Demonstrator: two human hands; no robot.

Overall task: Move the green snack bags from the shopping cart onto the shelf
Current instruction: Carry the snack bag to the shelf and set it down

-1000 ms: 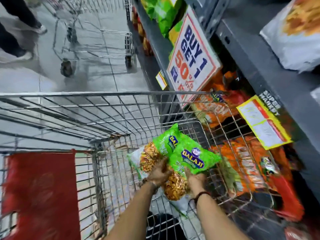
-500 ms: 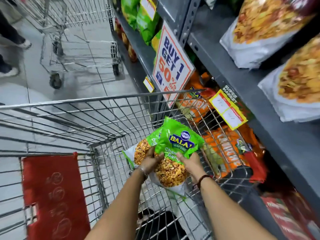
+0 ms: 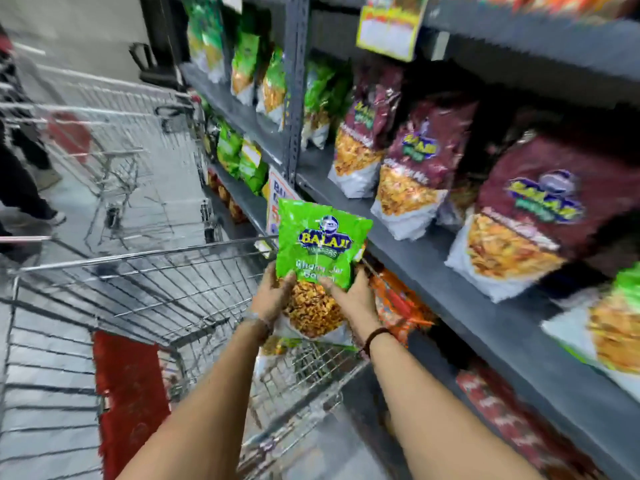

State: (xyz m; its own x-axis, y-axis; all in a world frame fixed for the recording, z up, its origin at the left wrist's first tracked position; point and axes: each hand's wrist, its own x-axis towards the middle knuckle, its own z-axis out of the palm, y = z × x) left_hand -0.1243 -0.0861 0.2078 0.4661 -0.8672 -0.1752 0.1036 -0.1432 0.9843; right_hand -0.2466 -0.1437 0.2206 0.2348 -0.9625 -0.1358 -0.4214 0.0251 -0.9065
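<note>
A green snack bag (image 3: 320, 245) stands upright above the right edge of the wire shopping cart (image 3: 145, 271), held from both sides. My left hand (image 3: 273, 296) grips its lower left edge and my right hand (image 3: 353, 299) grips its lower right. Whether a second bag lies behind it I cannot tell. The grey shelf (image 3: 433, 265) runs just to the right of the bag, and the bag is short of it, not touching. More green bags (image 3: 242, 157) stand on the shelf further back.
Maroon snack bags (image 3: 408, 168) line the shelf beside my hands, with a green bag (image 3: 620, 327) at far right. Orange packs (image 3: 398, 303) fill the shelf below. A second cart (image 3: 114, 133) and a person's legs (image 3: 20, 174) stand in the aisle at left.
Both hands have lifted the green bag up out of the cart basket and toward the shelf on the right. The view has swung upward, showing the maroon bags.
</note>
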